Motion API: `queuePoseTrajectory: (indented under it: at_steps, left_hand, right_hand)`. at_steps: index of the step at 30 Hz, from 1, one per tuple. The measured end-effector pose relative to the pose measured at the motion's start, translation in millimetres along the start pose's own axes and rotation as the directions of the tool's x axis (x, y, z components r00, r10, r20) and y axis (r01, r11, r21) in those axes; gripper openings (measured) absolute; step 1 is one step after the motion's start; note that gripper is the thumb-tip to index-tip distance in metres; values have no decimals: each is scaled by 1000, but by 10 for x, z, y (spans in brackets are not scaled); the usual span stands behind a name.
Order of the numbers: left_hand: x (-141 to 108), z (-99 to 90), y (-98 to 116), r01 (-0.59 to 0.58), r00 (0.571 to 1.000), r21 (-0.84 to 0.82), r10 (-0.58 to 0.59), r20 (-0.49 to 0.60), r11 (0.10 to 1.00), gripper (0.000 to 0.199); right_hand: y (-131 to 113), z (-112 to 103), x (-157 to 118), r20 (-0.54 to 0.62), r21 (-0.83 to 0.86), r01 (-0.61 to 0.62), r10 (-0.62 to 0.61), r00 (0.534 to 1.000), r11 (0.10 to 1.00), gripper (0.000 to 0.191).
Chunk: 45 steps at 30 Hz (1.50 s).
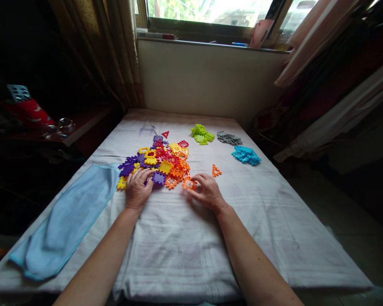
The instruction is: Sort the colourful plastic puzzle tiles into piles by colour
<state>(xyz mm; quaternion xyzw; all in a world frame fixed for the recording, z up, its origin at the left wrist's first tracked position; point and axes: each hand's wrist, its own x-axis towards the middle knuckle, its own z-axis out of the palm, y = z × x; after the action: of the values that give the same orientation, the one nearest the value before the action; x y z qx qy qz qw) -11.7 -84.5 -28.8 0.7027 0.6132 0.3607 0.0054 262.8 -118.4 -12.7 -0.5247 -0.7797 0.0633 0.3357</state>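
Note:
A mixed heap of plastic interlocking building pieces, with yellow (165, 167), purple (158, 177) and red (175, 160) ones, lies on the cloth-covered table (185, 238). My left hand (139, 187) rests on the heap's near left side, fingers apart and bent over purple and yellow pieces; its fingertips are partly lost among them. At the heap's near right edge, my right hand (207, 190) pinches an orange square piece with a window-like frame (189, 184) between thumb and fingers. An orange triangular piece (216, 171) lies alone just beyond that hand.
Farther right sit separate piles of lime green (203, 134), grey (229, 138) and blue pieces (246, 155). A folded light blue cloth (72, 216) lies along the left side. Past the table's far edge are a wall and a window; a dark side table (89, 123) stands left.

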Motion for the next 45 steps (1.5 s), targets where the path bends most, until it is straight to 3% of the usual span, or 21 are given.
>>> queuePoseTrajectory:
  at_steps: [3, 7, 9, 12, 14, 16, 20, 24, 27, 31, 37, 45]
  left_hand:
    - [-3, 1, 2, -1, 1000, -4, 1, 7, 1000, 28]
    - [-11, 8, -2, -5, 1000, -6, 5, 12, 1000, 29]
    - [-14, 8, -4, -3, 1000, -3, 3, 13, 1000, 30]
    - [-20, -6, 8, 6, 1000, 5, -6, 7, 1000, 38]
    - [-28, -26, 26, -1, 1000, 19, 1, 10, 1000, 43]
    - [-40, -49, 51, -30, 999, 36, 29, 30, 999, 45]
    - [-60, -78, 92, -88, 994, 42, 85, 75, 995, 42]
    - [-62, -72, 84, -80, 995, 28, 78, 69, 996, 38]
    - [-60, -59, 60, -74, 996, 16, 72, 57, 997, 34]
    - [-63, -49, 40, -76, 996, 10, 76, 43, 997, 30]
    - [-65, -31, 15, -63, 998, 1, 63, 23, 998, 27]
    - [-68, -5, -38, -69, 997, -16, 70, 16, 997, 26]
  right_hand:
    - [220, -42, 18, -170, -70, -208, 193, 966, 976, 30]
    - [477, -41, 20, -345, -153, -510, 438, 830, 846, 38]
    - [548, -27, 12, -389, -166, -559, 467, 794, 813, 38]
    - [569, -14, 4, -430, -183, -570, 456, 779, 801, 35]
    - [525, -10, 6, -440, -187, -547, 429, 789, 816, 32]
    - [436, 6, 18, -408, -187, -478, 375, 832, 858, 28]
    - [153, 101, 89, -239, -166, -257, 214, 947, 952, 27]
    - [-125, 219, 244, -90, -164, -160, 147, 985, 973, 31]
    - [-237, 284, 374, -18, -177, -151, 151, 988, 973, 30]
    - [-252, 345, 504, -62, -166, -241, 234, 970, 956, 38]
    - [-128, 370, 577, -29, -143, -353, 353, 935, 925, 22]
    - [46, 392, 556, -120, -117, -350, 337, 934, 929, 23]
